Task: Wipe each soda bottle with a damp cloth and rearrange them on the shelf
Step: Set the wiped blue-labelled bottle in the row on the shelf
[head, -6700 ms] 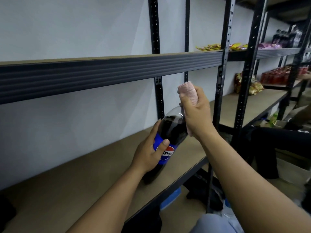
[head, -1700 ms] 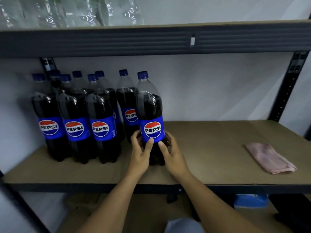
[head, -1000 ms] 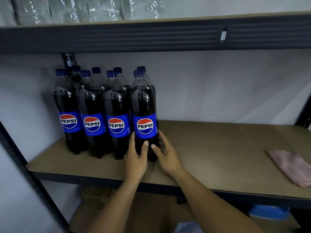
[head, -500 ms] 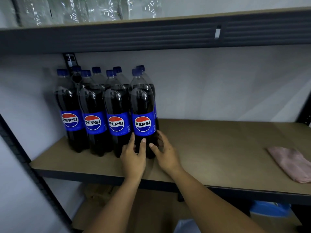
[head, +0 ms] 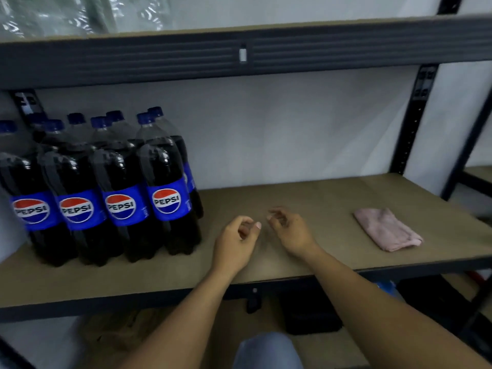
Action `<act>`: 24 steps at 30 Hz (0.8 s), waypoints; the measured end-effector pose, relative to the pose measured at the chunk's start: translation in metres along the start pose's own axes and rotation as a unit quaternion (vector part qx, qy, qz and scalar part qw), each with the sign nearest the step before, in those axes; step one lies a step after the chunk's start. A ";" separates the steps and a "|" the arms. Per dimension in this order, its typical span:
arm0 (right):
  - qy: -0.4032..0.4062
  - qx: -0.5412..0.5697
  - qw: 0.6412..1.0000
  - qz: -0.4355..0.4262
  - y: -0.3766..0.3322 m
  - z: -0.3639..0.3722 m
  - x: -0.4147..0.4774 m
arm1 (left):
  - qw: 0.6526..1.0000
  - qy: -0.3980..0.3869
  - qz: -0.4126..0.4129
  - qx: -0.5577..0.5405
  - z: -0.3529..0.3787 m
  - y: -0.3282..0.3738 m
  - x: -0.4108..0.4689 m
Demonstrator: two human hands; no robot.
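Note:
Several dark Pepsi bottles (head: 119,182) with blue caps and blue labels stand upright in two rows at the left of the tan shelf board (head: 332,203). The rightmost front bottle (head: 167,187) closes the front row. My left hand (head: 237,241) and my right hand (head: 290,230) hover over the shelf's middle, right of the bottles, fingers loosely curled and holding nothing. A folded pink cloth (head: 386,229) lies on the shelf to the right, apart from both hands.
A dark shelf beam (head: 239,54) runs overhead, with clear plastic-wrapped goods (head: 80,14) on the shelf above it. A black upright post (head: 412,121) stands at the right. My knee (head: 266,350) and dark items (head: 311,312) sit below the shelf.
Both hands have let go of the rightmost front bottle and drawn back to the right over the bare shelf. The view has swung right, showing more of the cloth.

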State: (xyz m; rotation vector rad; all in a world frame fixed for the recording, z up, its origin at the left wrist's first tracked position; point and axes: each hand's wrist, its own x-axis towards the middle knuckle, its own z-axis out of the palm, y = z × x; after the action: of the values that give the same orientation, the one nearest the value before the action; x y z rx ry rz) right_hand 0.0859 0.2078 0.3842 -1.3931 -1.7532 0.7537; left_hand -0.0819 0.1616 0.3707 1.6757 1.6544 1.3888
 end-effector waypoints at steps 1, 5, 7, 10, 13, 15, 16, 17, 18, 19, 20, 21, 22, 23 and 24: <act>0.031 -0.030 0.999 0.011 0.012 -0.023 -0.003 | 0.999 -0.041 -0.010 -0.005 0.020 0.009 0.002; 0.156 -0.122 0.977 0.073 0.057 -0.116 -0.029 | 0.984 -0.176 -0.009 0.000 0.106 0.048 0.002; 0.204 -0.162 0.958 0.118 0.079 -0.154 -0.043 | 0.978 -0.208 -0.005 0.015 0.145 0.067 -0.001; 0.216 -0.200 0.934 0.201 0.105 -0.196 -0.058 | 0.974 -0.217 -0.004 0.061 0.194 0.090 -0.002; 0.165 -0.212 0.931 0.247 0.125 -0.215 -0.062 | 0.969 -0.198 0.019 0.146 0.227 0.106 0.001; 0.147 -0.225 0.927 0.261 0.133 -0.221 -0.057 | 0.965 -0.185 0.028 0.186 0.243 0.112 0.004; 0.141 -0.222 0.927 0.268 0.134 -0.224 -0.053 | 0.963 -0.178 0.032 0.198 0.251 0.115 0.007; 0.129 -0.208 0.929 0.276 0.135 -0.228 -0.047 | 0.963 -0.170 0.033 0.207 0.258 0.117 0.009; 0.114 -0.188 0.934 0.282 0.136 -0.231 -0.040 | 0.962 -0.163 0.034 0.215 0.264 0.119 0.011; 0.102 -0.164 0.939 0.286 0.138 -0.234 -0.034 | 0.962 -0.157 0.036 0.221 0.270 0.120 0.013; 0.095 -0.144 0.943 0.285 0.140 -0.236 -0.029 | 0.961 -0.154 0.037 0.227 0.275 0.121 0.015; 0.093 -0.126 0.948 0.277 0.143 -0.236 -0.026 | 0.960 -0.152 0.037 0.232 0.280 0.121 0.017; 0.099 -0.116 0.952 0.265 0.147 -0.234 -0.023 | 0.960 -0.152 0.032 0.235 0.283 0.121 0.018; 0.108 -0.111 0.955 0.254 0.151 -0.232 -0.023 | 0.960 -0.154 0.027 0.232 0.286 0.121 0.019; 0.116 -0.104 0.957 0.246 0.152 -0.231 -0.024 | 0.962 -0.158 0.021 0.221 0.288 0.120 0.021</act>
State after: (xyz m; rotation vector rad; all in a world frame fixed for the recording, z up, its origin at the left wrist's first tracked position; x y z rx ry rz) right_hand 0.3634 0.2177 0.3791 -2.0164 -1.3426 0.6348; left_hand 0.2163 0.2546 0.3565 2.0542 1.8319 0.7405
